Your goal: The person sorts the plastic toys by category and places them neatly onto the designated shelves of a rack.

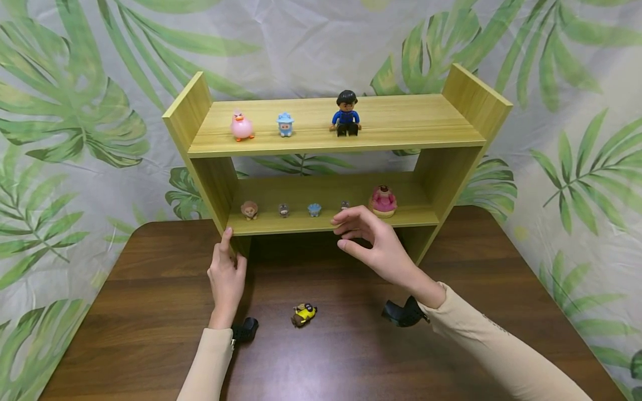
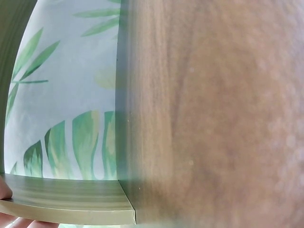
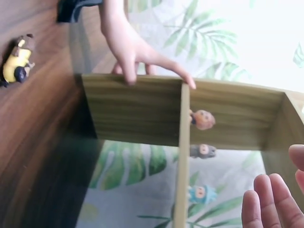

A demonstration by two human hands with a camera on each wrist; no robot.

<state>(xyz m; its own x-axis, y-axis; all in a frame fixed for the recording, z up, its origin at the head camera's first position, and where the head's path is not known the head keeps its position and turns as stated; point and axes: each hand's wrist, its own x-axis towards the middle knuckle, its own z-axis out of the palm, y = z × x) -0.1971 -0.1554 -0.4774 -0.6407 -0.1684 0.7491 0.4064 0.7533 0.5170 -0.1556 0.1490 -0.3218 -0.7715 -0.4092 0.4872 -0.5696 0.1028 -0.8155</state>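
Note:
A two-tier wooden shelf (image 1: 336,146) stands on the table. My left hand (image 1: 227,278) grips the front edge of its left side panel (image 2: 71,214), thumb on one face and fingers on the other. The index finger reaches up to the lower board's corner. My right hand (image 1: 378,245) hovers before the lower board, fingers loosely curved and holding nothing. Just behind its fingertips is a small grey figure (image 1: 344,205), partly hidden. To its right sits a pink bear figure (image 1: 384,201). A blue figure (image 1: 314,210), another grey one (image 1: 283,210) and a brown one (image 1: 249,210) stand leftward.
On the top board are a pink duck (image 1: 242,127), a blue-hatted figure (image 1: 285,125) and a seated doll (image 1: 346,114) in blue. A yellow-and-brown figure (image 1: 304,314) lies on the dark wooden table (image 1: 341,356). Leaf-patterned cloth (image 1: 311,44) hangs behind.

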